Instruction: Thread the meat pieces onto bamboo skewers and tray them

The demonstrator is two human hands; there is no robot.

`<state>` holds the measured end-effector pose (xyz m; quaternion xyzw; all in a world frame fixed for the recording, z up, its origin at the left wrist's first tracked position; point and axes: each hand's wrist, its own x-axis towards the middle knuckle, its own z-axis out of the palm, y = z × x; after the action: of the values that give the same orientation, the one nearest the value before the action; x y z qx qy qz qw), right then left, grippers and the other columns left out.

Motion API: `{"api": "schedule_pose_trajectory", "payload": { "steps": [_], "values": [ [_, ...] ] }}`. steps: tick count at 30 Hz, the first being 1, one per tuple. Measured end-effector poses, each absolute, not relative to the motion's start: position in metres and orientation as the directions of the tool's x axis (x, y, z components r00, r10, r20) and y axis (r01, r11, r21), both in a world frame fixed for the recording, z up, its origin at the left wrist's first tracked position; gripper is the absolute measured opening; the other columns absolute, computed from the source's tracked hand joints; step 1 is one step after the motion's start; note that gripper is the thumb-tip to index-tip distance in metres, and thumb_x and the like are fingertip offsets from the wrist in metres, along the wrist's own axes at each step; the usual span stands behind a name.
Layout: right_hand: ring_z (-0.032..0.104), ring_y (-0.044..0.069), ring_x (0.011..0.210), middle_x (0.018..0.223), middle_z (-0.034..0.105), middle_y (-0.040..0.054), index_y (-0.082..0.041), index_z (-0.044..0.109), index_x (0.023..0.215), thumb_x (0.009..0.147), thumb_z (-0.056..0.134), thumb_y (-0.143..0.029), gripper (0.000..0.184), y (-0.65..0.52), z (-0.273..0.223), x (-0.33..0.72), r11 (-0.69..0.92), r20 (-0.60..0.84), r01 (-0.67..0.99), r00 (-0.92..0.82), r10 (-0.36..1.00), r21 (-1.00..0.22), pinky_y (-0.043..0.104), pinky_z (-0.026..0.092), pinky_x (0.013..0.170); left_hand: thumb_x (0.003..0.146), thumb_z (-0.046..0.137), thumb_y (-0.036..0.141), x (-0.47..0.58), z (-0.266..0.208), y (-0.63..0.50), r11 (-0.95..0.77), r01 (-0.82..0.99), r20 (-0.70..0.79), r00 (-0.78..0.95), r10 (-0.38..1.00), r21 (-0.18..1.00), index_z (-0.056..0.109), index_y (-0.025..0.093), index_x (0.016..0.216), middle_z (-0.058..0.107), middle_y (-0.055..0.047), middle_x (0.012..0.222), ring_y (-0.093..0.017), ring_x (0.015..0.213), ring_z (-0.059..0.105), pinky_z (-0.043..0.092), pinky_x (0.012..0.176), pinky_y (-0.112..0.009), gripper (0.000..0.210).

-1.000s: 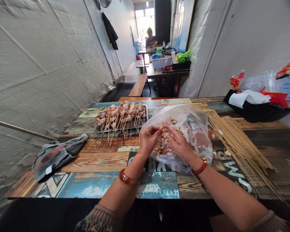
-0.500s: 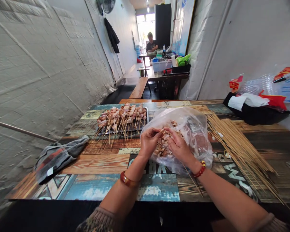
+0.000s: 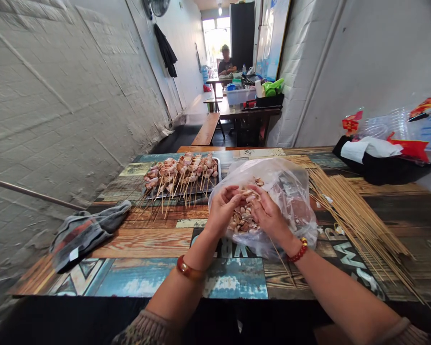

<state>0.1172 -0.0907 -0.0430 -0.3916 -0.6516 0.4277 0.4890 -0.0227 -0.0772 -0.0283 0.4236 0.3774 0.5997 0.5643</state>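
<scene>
Both hands meet above an open clear plastic bag [image 3: 298, 191] that holds many small raw meat pieces [image 3: 241, 219]. My left hand [image 3: 222, 206], closed at the fingertips, pinches a piece of raw meat [image 3: 250, 195]. In my right hand [image 3: 271, 215] is a thin bamboo skewer [image 3: 282, 261]; its bare end sticks out below the palm toward the table's front edge. The skewer's tip is hidden among the fingers. To the left of the bag, a metal tray [image 3: 219, 171] bears a heap of loaded meat skewers [image 3: 187, 167], sticks pointing toward me.
Bare bamboo skewers [image 3: 359, 215] lie spread on the right of the patterned table [image 3: 147, 244]. A grey cloth [image 3: 89, 235] lies at the left. Back right stands a black container [image 3: 384, 167] with plastic packaging. A person [image 3: 226, 64] sits at a far table.
My fingers have shifted slightly around the meat, and my left fingers have opened out a little. The skewer's bare end has swung slightly left. The tray and loose skewers stay put.
</scene>
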Motion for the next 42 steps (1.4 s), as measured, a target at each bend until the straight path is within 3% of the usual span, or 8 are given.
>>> {"api": "schedule_pose_trajectory", "payload": {
  "steps": [3,7,12,19,24,32,37,42],
  "values": [
    [0.04,0.01,0.046,0.058,0.041,-0.0066,-0.016,0.037,0.141,0.097,0.039,-0.037,0.048,-0.093,-0.04,0.117,0.274,0.257,0.06,-0.208,0.944,-0.96,0.023,0.034,0.044,0.068,0.077,0.044,-0.022,-0.029,-0.08,0.067,-0.38,0.0,0.174,0.985,0.922,0.068,0.016,0.093,0.072,-0.006,0.082,-0.016,0.066,0.068,0.055,0.065,-0.029,0.039],
    [0.041,0.009,0.049,0.064,0.047,-0.0055,-0.015,0.031,0.146,0.096,0.041,-0.031,0.053,-0.094,-0.043,0.116,0.324,0.292,0.1,-0.249,0.923,-0.941,0.022,0.036,0.046,0.072,0.071,0.053,-0.018,-0.034,-0.082,0.171,-0.345,-0.041,0.353,0.935,0.923,0.072,0.018,0.092,0.069,-0.005,0.07,-0.017,0.058,0.065,0.051,0.054,-0.028,0.04],
    [0.046,0.01,0.046,0.066,0.054,-0.0041,-0.017,0.034,0.141,0.094,0.044,-0.032,0.05,-0.095,-0.047,0.114,0.261,0.234,0.084,-0.246,0.941,-0.962,0.022,0.04,0.044,0.07,0.074,0.046,-0.019,-0.033,-0.077,0.185,-0.474,-0.083,0.228,0.97,0.861,0.07,0.015,0.08,0.071,-0.008,0.075,-0.016,0.062,0.065,0.051,0.058,-0.027,0.033],
    [0.056,0.014,0.06,0.071,0.061,0.0006,-0.021,0.056,0.096,0.091,0.05,-0.038,0.019,-0.093,-0.051,0.113,0.347,0.321,0.217,-0.146,0.936,-0.912,0.025,0.045,0.053,0.069,0.074,0.031,-0.015,-0.029,-0.08,0.195,-0.58,-0.13,0.152,0.98,0.791,0.069,0.014,0.078,0.073,-0.007,0.083,-0.015,0.075,0.066,0.051,0.074,-0.025,0.02],
    [0.051,0.015,0.056,0.055,0.052,-0.0006,-0.022,0.05,0.068,0.095,0.039,-0.035,0.032,-0.093,-0.049,0.113,0.454,0.374,0.361,-0.27,0.887,-0.815,0.027,0.04,0.055,0.072,0.072,0.035,-0.011,-0.024,-0.086,0.244,-0.585,-0.135,0.225,0.965,0.774,0.067,0.015,0.079,0.073,-0.007,0.088,-0.016,0.081,0.066,0.05,0.074,-0.025,0.023],
    [0.049,0.016,0.055,0.057,0.054,0.0001,-0.023,0.046,0.065,0.096,0.038,-0.033,0.034,-0.097,-0.052,0.113,0.491,0.441,0.423,-0.217,0.871,-0.762,0.028,0.039,0.056,0.081,0.062,0.043,0.002,-0.029,-0.094,0.188,-0.578,-0.066,0.225,0.972,0.794,0.061,0.019,0.08,0.072,-0.007,0.093,-0.023,0.092,0.066,0.05,0.086,-0.035,0.024],
    [0.06,0.019,0.078,0.081,0.066,0.007,-0.021,0.057,0.076,0.096,0.04,-0.032,0.028,-0.094,-0.054,0.111,0.536,0.524,0.373,-0.141,0.84,-0.757,0.031,0.047,0.072,0.079,0.066,0.043,0.009,-0.029,-0.101,0.151,-0.589,-0.034,0.206,0.978,0.794,0.057,0.02,0.079,0.071,-0.005,0.092,-0.022,0.1,0.064,0.048,0.093,-0.035,0.025],
    [0.059,0.018,0.073,0.075,0.064,0.0054,-0.021,0.055,0.071,0.096,0.04,-0.038,0.034,-0.092,-0.048,0.111,0.496,0.473,0.342,-0.153,0.868,-0.798,0.029,0.047,0.067,0.081,0.064,0.045,0.005,-0.027,-0.101,0.168,-0.556,-0.043,0.231,0.972,0.814,0.058,0.02,0.09,0.071,-0.005,0.095,-0.02,0.093,0.067,0.052,0.082,-0.033,0.027]
  ]
}}
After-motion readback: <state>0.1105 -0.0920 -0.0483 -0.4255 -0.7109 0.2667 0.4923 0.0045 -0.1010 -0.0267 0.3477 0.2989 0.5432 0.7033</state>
